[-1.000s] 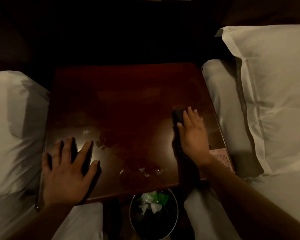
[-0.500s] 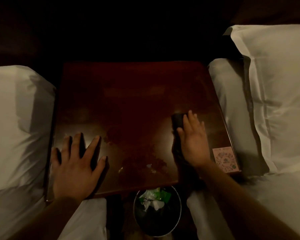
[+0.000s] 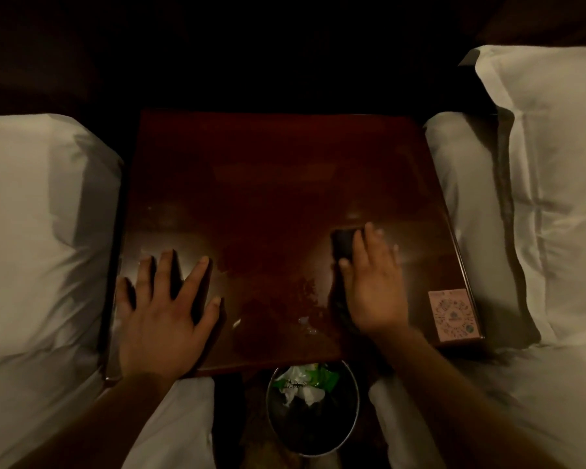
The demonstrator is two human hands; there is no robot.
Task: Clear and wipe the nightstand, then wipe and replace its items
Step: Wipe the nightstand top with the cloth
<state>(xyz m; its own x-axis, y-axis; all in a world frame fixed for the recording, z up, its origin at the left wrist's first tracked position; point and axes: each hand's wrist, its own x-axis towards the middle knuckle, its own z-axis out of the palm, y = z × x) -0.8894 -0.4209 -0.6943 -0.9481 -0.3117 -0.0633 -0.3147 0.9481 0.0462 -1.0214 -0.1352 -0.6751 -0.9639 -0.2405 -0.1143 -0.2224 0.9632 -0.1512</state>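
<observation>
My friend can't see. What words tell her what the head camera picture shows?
A person's right hand presses a dark cloth on a dark-red nightstand, the left hand spread flat near its left edge. White bedding lies on both sides, a pink card sits at the front right corner, and a bin of rubbish stands below.

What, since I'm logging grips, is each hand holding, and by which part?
Nothing is gripped. The right hand presses flat on a dark cloth, over its near part; the left hand lies flat on the nightstand.
</observation>
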